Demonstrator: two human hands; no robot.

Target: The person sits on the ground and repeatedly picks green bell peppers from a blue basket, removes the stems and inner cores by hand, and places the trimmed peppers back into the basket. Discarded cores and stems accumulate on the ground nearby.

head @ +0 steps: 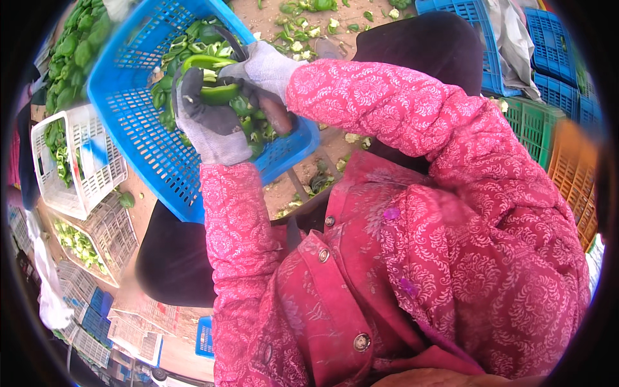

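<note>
Both hands wear pale grey work gloves with dark-coated palms and fingers. Between them is a green pepper (220, 94), split apart so that its pale core (209, 76) shows. My left hand (208, 113) grips it from the near left side. My right hand (266, 67) holds it from the right, its fingers partly hidden behind the pepper. A blurred brown object (275, 113) sticks out below my right hand; I cannot tell what it is. Beneath both hands a blue plastic crate (140, 113), tilted towards me, contains cut green pepper pieces (193, 46).
Pepper cores and scraps (297, 36) litter the dirt ground ahead. At the left stand a white crate (80, 188) with peppers, another crate (113, 232) of pale scraps, and a pepper heap (72, 53). Blue crates (551, 43), a green crate (532, 123) and an orange crate (573, 179) line the right.
</note>
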